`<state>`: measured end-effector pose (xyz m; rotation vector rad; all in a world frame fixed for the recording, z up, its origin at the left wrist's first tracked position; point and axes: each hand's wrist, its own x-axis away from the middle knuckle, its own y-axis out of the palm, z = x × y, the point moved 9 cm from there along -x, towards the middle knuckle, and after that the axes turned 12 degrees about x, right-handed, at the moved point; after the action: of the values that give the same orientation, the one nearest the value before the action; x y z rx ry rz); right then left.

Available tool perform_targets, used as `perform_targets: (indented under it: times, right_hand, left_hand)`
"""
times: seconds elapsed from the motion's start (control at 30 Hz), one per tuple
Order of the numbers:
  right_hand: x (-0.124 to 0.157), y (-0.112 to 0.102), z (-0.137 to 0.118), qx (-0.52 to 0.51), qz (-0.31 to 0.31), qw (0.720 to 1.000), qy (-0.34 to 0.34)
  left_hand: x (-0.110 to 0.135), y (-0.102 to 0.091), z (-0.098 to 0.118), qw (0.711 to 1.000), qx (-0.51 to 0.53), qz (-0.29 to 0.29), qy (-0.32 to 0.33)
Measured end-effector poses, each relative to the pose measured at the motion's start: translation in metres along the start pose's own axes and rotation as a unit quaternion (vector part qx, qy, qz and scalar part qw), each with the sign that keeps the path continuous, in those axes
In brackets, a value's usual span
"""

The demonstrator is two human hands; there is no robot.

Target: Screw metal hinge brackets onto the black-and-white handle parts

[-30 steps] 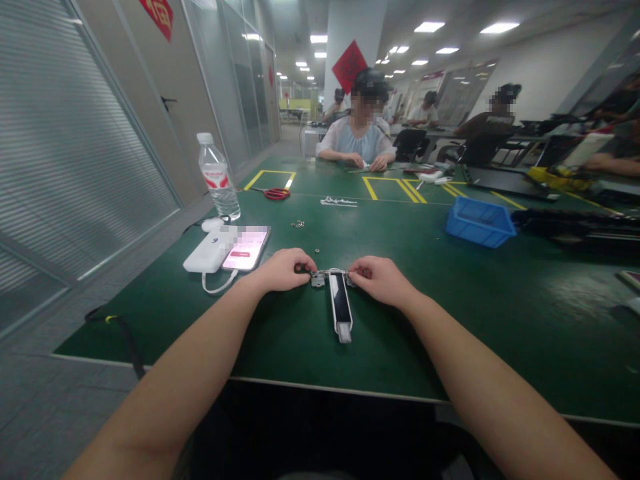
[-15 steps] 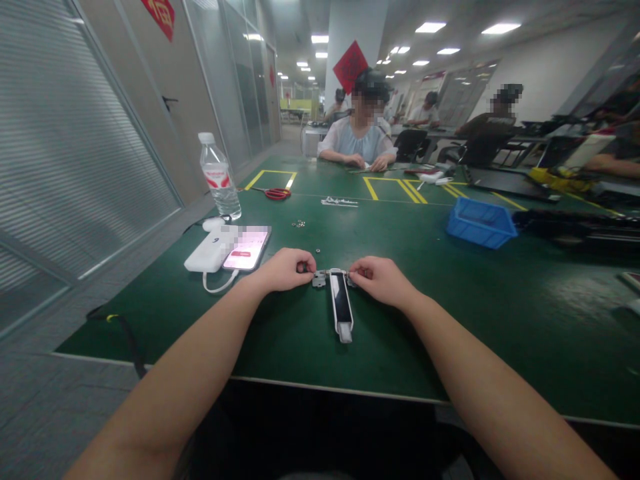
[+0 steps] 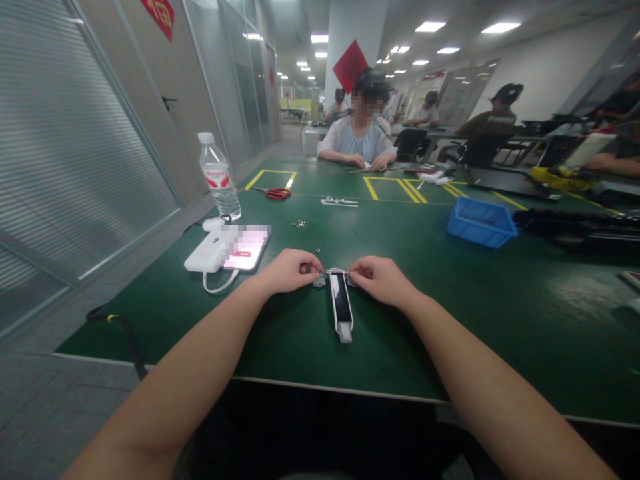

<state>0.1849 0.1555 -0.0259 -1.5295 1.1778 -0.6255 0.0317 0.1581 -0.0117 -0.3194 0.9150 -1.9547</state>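
Grip: both hands pinched, thumb against forefinger; left hand [image 3: 296, 271] closed on the left end of the thin metal crossbar [image 3: 328, 272], right hand [image 3: 381, 277] on its right end. Contact is hidden under the fingertips, so can't tell if either one also has a smaller part. The crossbar sits at the far end of a slim, black-faced device with a white frame [image 3: 341, 300], lying flat on the worktop [image 3: 290, 333] between the hands, pale tip toward the wearer. Metal bracket [image 3: 319, 283] shows just under the left fingertips; a second one on the right is mostly covered. Step in hand, my read: two-handed fine work on the crossbar ends. Next move calls for both ends held level and the device kept from twisting. Watch the loose small ring [image 3: 318, 251] just beyond the left fingertips, easy to knock; more small rings [image 3: 299, 224] lie farther out.
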Motion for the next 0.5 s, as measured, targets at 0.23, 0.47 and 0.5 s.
perform_targets:
  times: [0.23,0.47,0.5]
  right_hand:
    - [-0.0007,0.0005,-0.0005,-0.001,0.005,1.000,-0.004]
    - [0.0006,-0.0003,-0.0023,-0.001,-0.003,1.000,-0.001]
    - [0.0007,-0.0003,-0.0022,0.000,-0.004,1.000,0.000]
  left_hand:
    - [-0.0006,-0.0004,-0.0014,1.000,0.004,0.000,-0.018]
    - [-0.0006,-0.0014,0.0012,1.000,-0.013,0.013,0.007]
    - [-0.0005,-0.0017,0.0015,1.000,-0.015,0.016,0.010]
